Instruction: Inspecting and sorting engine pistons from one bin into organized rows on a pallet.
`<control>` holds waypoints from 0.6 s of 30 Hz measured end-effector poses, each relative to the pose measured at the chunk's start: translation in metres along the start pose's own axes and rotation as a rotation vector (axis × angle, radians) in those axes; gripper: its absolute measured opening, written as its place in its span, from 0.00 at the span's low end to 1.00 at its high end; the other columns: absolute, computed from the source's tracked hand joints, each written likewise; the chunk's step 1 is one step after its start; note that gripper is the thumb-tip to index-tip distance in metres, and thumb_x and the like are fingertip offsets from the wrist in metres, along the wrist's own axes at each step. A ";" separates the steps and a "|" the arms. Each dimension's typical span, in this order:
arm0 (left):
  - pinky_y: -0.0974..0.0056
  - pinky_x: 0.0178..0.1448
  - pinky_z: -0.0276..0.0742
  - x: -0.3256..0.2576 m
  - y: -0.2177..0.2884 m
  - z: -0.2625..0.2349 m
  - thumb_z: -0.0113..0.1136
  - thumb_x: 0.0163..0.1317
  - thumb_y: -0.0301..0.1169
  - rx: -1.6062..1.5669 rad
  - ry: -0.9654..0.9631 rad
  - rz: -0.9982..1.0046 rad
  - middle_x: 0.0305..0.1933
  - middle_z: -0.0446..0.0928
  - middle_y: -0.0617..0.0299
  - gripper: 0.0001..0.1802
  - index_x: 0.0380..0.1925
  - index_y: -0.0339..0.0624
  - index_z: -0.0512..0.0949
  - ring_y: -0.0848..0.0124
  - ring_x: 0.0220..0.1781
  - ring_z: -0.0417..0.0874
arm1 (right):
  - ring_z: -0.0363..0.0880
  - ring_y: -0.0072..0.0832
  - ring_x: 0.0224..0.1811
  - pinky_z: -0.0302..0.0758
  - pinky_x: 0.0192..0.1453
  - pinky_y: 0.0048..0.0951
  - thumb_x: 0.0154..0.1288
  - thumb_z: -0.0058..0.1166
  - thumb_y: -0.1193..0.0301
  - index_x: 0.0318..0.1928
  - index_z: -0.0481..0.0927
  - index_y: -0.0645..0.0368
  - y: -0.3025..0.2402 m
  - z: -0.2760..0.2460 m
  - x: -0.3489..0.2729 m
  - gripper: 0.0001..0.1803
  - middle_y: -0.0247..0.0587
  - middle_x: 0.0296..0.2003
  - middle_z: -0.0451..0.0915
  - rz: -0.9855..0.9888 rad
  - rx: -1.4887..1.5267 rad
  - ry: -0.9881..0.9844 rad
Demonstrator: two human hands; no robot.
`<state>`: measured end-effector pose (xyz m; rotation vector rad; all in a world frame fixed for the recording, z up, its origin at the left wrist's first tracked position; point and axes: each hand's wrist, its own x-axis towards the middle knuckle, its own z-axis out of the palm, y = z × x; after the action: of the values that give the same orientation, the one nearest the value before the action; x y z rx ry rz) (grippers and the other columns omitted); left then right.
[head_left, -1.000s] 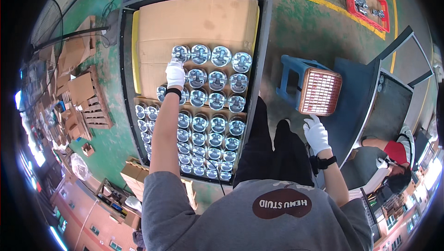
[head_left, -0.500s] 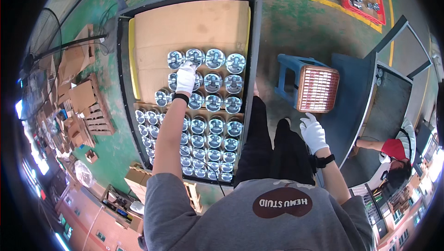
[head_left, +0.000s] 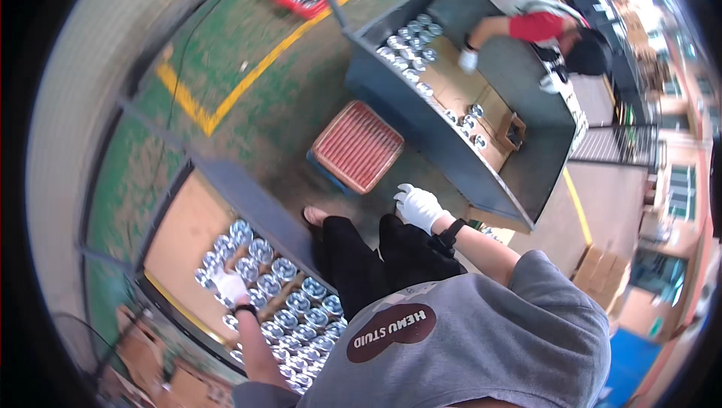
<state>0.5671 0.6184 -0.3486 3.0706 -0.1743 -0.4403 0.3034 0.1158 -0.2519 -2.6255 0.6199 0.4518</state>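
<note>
The person's left hand point(head_left: 229, 286), in a white glove, rests down among the round shiny metal parts point(head_left: 289, 303) that lie packed in rows inside a dark-framed bin point(head_left: 248, 209) lined with brown cardboard point(head_left: 184, 239). The gloved fingers point(head_left: 219, 279) point toward the bare cardboard end, with parts touching them on both sides and many more rows lying behind the wrist; whether they are curled around one part or only pressing on the layer cannot be told. The right hand point(head_left: 420, 206), also white-gloved, hangs above the dark trousers point(head_left: 376, 254) with its fingers point(head_left: 406, 191) loosely spread and holding nothing. Just beyond those fingertips stands a red slatted stool point(head_left: 359, 146) on the green floor point(head_left: 248, 84). Farther off, another person's gloved hand point(head_left: 468, 60) reaches into a second grey bin point(head_left: 526, 152) holding more such parts.
</note>
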 end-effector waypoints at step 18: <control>0.52 0.58 0.77 -0.219 0.574 -0.023 0.61 0.59 0.36 -0.003 -0.378 1.261 0.58 0.74 0.50 0.14 0.43 0.44 0.83 0.51 0.54 0.80 | 0.81 0.47 0.48 0.78 0.52 0.45 0.64 0.52 0.67 0.50 0.81 0.55 0.324 0.038 -0.283 0.15 0.48 0.48 0.81 0.939 0.425 0.519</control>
<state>0.3040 0.0739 -0.2369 2.1545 -1.8646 -0.8200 -0.1012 -0.0329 -0.2732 -1.8927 1.8835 -0.1380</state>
